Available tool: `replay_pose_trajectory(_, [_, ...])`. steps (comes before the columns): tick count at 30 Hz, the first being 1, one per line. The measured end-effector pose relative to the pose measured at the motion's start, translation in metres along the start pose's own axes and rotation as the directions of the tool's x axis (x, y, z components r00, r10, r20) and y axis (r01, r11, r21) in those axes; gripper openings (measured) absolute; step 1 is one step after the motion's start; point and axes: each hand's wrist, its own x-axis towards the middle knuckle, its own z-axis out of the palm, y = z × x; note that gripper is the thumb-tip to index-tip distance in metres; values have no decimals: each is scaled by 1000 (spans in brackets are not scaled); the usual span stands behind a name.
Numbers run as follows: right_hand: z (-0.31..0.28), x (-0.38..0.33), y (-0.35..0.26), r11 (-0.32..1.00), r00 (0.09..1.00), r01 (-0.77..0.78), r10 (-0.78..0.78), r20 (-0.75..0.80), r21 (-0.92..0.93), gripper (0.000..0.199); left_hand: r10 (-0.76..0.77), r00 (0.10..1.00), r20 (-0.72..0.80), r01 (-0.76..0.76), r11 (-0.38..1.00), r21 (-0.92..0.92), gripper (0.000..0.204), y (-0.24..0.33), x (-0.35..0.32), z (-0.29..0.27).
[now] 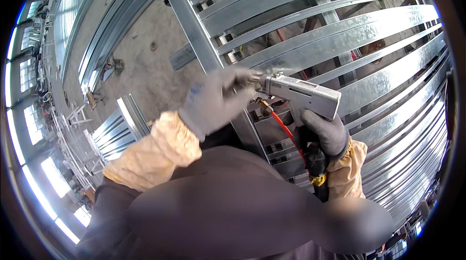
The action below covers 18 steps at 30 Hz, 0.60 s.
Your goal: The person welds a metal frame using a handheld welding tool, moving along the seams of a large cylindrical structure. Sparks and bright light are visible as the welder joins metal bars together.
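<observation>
Left hand (pixel 213 102), fingers curled at the nose of the silver tool (pixel 303 92), too blurred to call a grip; the tool lies to their right, long axis slanting down rightward over metal slats (pixel 369 24); right hand (pixel 330 134), nearer, fingers clasped round its handle!

gun (pixel 310 94): smooth metal, dull sheen | gloves (pixel 208 107): matt knit cloth | sleeves (pixel 158 147): creased matt cloth | rails (pixel 378 24): glossy smooth metal | floor (pixel 138 56): rough, matt concrete
</observation>
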Motion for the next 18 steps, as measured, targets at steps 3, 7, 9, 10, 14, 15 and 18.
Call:
replay_pose_trajectory(3, [1, -6, 3, 999, 999, 3, -5, -34, -52, 49, 289, 956, 49, -264, 780, 567, 74, -2, 52, -5])
replay_pose_trajectory(7, [-2, -5, 3, 996, 999, 29, -31, -25, -90, 48, 310, 930, 198, -329, 459, 825, 105, 2, 114, 20])
replay_pose_trajectory(9, [-3, -7, 6, 996, 999, 42, -44, -29, -79, 47, 290, 895, 339, -415, 265, 870, 115, 17, 137, 37])
replay_pose_trajectory(10, [-3, -8, 6, 997, 999, 38, -40, -32, -72, 47, 244, 902, 357, -419, 288, 861, 118, 23, 141, 46])
replay_pose_trajectory(14, [-4, -12, 5, 1000, 999, 14, -15, -33, -11, 46, 169, 900, 402, -431, 215, 876, 121, 26, 150, 73])
replay_pose_trajectory(15, [-6, -12, 6, 999, 999, 32, -32, -30, -15, 46, 170, 895, 412, -439, 164, 884, 121, 23, 152, 77])
replay_pose_trajectory(18, [-12, -12, 6, 999, 1000, 23, -23, -6, -26, 44, 65, 845, 531, -526, 278, 803, 130, 47, 142, 61])
